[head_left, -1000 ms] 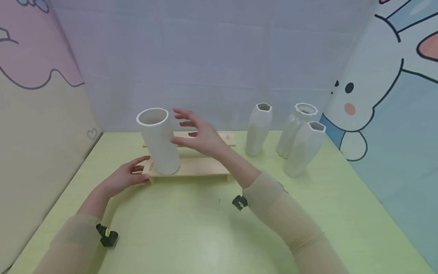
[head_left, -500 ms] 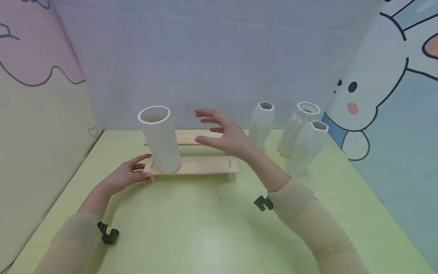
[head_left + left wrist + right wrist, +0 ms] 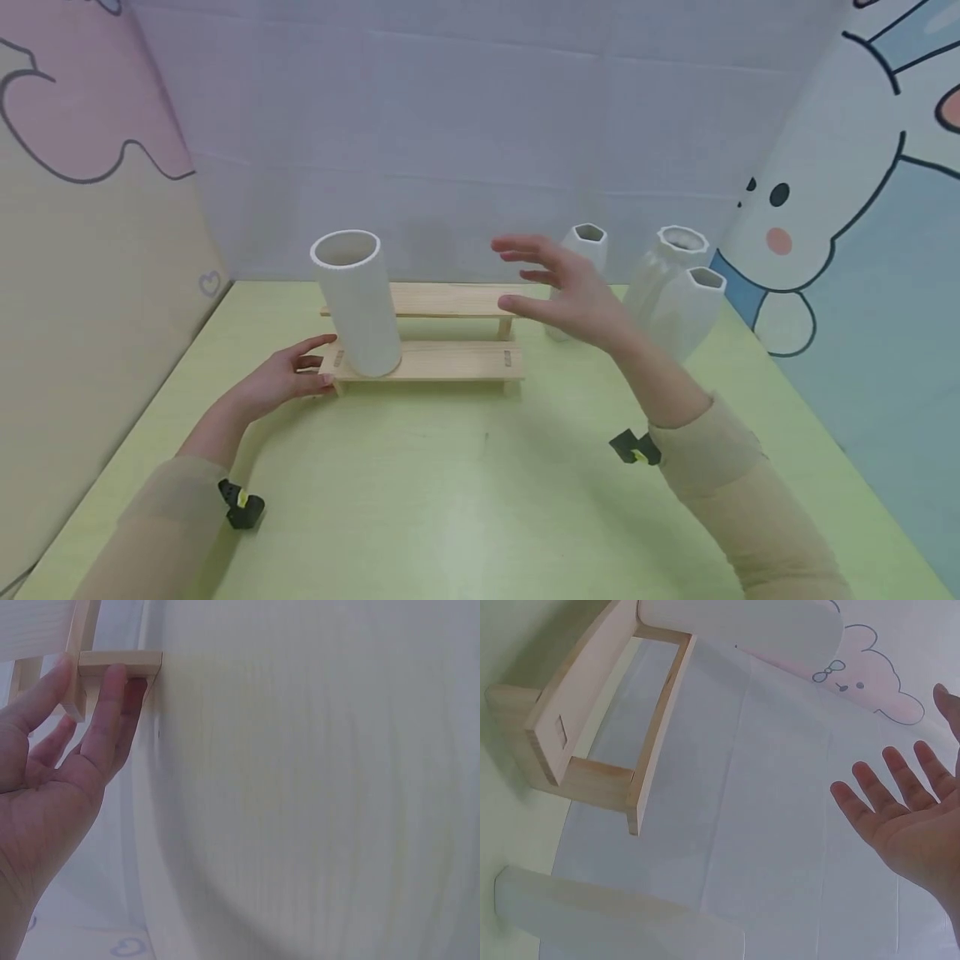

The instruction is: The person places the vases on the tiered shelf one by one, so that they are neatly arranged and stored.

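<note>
The right hand (image 3: 567, 287), fingers spread and empty, hides from me part of a faceted vase (image 3: 594, 252) right of the rack (image 3: 450, 360); the left hand (image 3: 277, 386) grips the rack's left end, where a cylinder vase (image 3: 360, 312) stands.

A: what's the left hand (image 3: 52, 780) doing there?

B: gripping one end of a pale wooden rack (image 3: 84, 626), fingertips (image 3: 112, 681) on its leg (image 3: 141, 658).

A: and the rest?

B: mostly pale yellowish desk (image 3: 322, 787) with faint grain, plus a curved shadow (image 3: 187, 859). Little line-drawn purplish heart (image 3: 129, 947) at the bottom left.

A table (image 3: 465, 517) carries a rack (image 3: 453, 360) and three vases (image 3: 686, 312).
</note>
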The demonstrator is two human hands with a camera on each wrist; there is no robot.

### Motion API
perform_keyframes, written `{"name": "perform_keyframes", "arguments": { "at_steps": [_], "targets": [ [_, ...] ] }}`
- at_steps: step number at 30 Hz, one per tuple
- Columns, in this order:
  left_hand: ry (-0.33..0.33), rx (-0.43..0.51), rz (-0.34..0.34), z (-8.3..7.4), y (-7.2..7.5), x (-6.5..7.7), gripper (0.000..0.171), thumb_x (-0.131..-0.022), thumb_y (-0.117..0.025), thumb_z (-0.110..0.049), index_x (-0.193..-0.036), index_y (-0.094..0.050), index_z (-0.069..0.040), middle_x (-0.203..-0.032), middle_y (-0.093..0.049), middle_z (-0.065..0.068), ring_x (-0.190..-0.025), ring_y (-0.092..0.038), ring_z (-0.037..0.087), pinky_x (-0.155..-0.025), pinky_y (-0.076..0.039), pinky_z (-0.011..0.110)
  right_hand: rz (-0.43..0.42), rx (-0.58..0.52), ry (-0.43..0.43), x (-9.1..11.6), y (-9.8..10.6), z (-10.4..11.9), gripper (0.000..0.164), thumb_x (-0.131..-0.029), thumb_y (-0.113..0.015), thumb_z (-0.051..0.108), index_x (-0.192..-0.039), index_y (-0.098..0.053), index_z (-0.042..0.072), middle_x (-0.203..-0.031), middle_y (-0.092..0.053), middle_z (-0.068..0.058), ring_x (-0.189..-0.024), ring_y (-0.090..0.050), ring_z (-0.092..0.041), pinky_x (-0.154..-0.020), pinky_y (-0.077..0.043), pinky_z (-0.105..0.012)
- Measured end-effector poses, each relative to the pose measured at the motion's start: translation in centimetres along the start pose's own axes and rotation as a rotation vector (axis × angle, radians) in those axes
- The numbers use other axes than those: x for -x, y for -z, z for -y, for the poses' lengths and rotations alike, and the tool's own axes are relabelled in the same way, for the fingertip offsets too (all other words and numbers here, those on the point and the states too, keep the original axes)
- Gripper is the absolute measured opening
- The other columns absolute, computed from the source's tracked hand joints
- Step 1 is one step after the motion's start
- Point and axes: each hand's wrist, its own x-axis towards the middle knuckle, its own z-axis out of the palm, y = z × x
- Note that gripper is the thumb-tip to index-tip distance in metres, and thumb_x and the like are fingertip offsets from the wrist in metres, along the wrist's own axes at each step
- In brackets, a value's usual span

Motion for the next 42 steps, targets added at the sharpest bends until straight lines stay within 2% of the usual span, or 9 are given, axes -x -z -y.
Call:
{"name": "perform_keyframes", "arguments": {
  "at_steps": [8, 11, 14, 17, 23, 28, 36, 41, 42],
  "targets": [
    [0.008, 0.009, 0.005, -0.6, -0.5, -0.1, 0.078, -0.088, -0.067, -0.017, -0.150, -0.020, -0.014, -0.137, -0.040, 0.028, -0.108, -0.059, 0.024, -0.089, -0.051, 0.031, -0.015, 0.087, -0.018, 2.3, 3.3, -0.4, 0.062, -0.083, -0.072, 0.010, -0.139, -0.044, 0.012, -0.138, -0.049, -0.005, -0.127, -0.045, -0.020, -0.105, -0.039, -0.039],
    [0.015, 0.013, 0.003, -0.5, -0.5, -0.1, 0.078, -0.088, -0.068, -0.017, -0.150, -0.021, -0.014, -0.137, -0.040, 0.028, -0.109, -0.058, 0.024, -0.089, -0.051, 0.031, -0.041, 0.151, -0.015, 3.3, 4.6, -0.6, 0.061, -0.084, -0.071, 0.010, -0.139, -0.044, 0.013, -0.139, -0.049, -0.005, -0.127, -0.045, -0.020, -0.104, -0.040, -0.035],
    [0.019, 0.012, 0.005, -0.4, -0.5, -0.3, 0.080, -0.087, -0.069, -0.018, -0.151, -0.021, -0.015, -0.137, -0.040, 0.028, -0.109, -0.058, 0.024, -0.089, -0.051, 0.031, -0.068, 0.188, -0.019, 4.3, 6.0, -0.7, 0.061, -0.084, -0.071, 0.007, -0.139, -0.044, 0.014, -0.138, -0.049, -0.004, -0.127, -0.045, -0.017, -0.102, -0.041, -0.026],
    [0.023, 0.012, 0.008, -0.5, -0.5, -0.4, 0.080, -0.087, -0.069, -0.018, -0.150, -0.021, -0.015, -0.137, -0.040, 0.028, -0.108, -0.059, 0.025, -0.089, -0.052, 0.032, -0.093, 0.155, -0.012, 5.2, 7.4, -0.7, 0.061, -0.083, -0.069, -0.001, -0.138, -0.045, 0.011, -0.137, -0.050, -0.004, -0.125, -0.046, -0.013, -0.100, -0.040, -0.020],
    [0.027, -0.016, 0.009, -0.4, -0.4, -0.5, 0.079, -0.087, -0.069, -0.019, -0.150, -0.021, -0.016, -0.137, -0.041, 0.026, -0.110, -0.058, 0.026, -0.089, -0.051, 0.030, -0.147, 0.138, 0.011, 6.8, 9.2, -1.3, 0.060, -0.081, -0.067, -0.010, -0.136, -0.047, 0.005, -0.134, -0.053, -0.002, -0.123, -0.048, -0.009, -0.098, -0.041, -0.017],
    [0.032, -0.052, 0.001, -0.4, -0.4, -0.6, 0.079, -0.087, -0.069, -0.022, -0.150, -0.022, -0.017, -0.138, -0.042, 0.024, -0.114, -0.055, 0.027, -0.089, -0.051, 0.029, -0.203, 0.182, -0.024, 8.1, 10.1, -2.2, 0.061, -0.080, -0.067, -0.011, -0.136, -0.047, 0.005, -0.133, -0.053, 0.003, -0.122, -0.048, -0.006, -0.097, -0.041, -0.014],
    [0.027, -0.072, -0.008, -0.5, -0.6, -0.5, 0.080, -0.086, -0.070, -0.024, -0.150, -0.023, -0.018, -0.138, -0.042, 0.025, -0.116, -0.053, 0.029, -0.089, -0.050, 0.029, -0.312, 0.183, -0.115, 9.9, 11.8, -3.9, 0.058, -0.083, -0.067, -0.006, -0.136, -0.049, 0.009, -0.137, -0.051, 0.002, -0.120, -0.050, -0.003, -0.094, -0.041, -0.011],
    [0.025, -0.080, -0.011, -0.4, -0.7, -0.6, 0.080, -0.086, -0.070, -0.025, -0.150, -0.023, -0.018, -0.138, -0.042, 0.025, -0.117, -0.052, 0.030, -0.090, -0.050, 0.029, -0.417, 0.042, -0.136, 10.9, 12.7, -5.4, 0.056, -0.081, -0.066, -0.011, -0.132, -0.053, 0.006, -0.131, -0.057, 0.001, -0.113, -0.055, -0.004, -0.091, -0.043, -0.011],
    [0.024, -0.087, -0.013, -0.4, -0.7, -0.6, 0.080, -0.086, -0.070, -0.026, -0.150, -0.023, -0.019, -0.138, -0.042, 0.024, -0.118, -0.051, 0.031, -0.090, -0.049, 0.030, -0.436, 0.043, -0.145, 11.1, 12.8, -5.7, 0.055, -0.081, -0.066, -0.010, -0.132, -0.054, 0.007, -0.130, -0.057, 0.002, -0.114, -0.055, -0.004, -0.092, -0.043, -0.011]
  ]
}}
